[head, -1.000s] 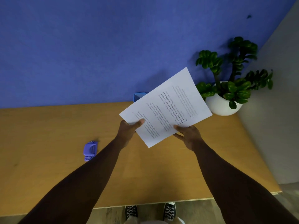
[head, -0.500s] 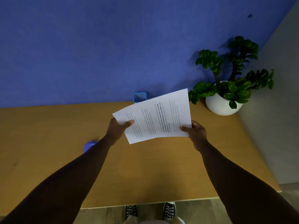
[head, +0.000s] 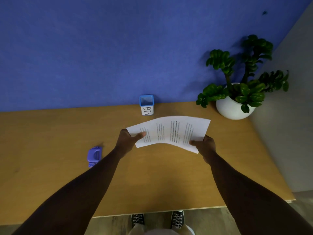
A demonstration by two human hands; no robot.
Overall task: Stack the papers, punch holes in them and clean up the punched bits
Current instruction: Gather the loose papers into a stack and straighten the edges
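Both hands hold the papers (head: 171, 133) above the middle of the wooden desk (head: 50, 136), a little nearer its far edge than its near one. The left hand (head: 129, 140) grips the left end of the sheets, with its thumb lying across the printed top face and its fingers curled underneath. The right hand (head: 205, 145) pinches the near right corner in the same way. The sheets bow upward between the two grips, with lines of print running across them. Whether they touch the desk cannot be told.

A purple hole punch (head: 94, 156) lies on the desk towards its left side, just beside the left forearm. A small blue-rimmed pot labelled BIN (head: 147, 106) stands at the far edge, against the blue wall (head: 101, 48). A potted plant (head: 237, 92) in a white bowl occupies the far right corner.
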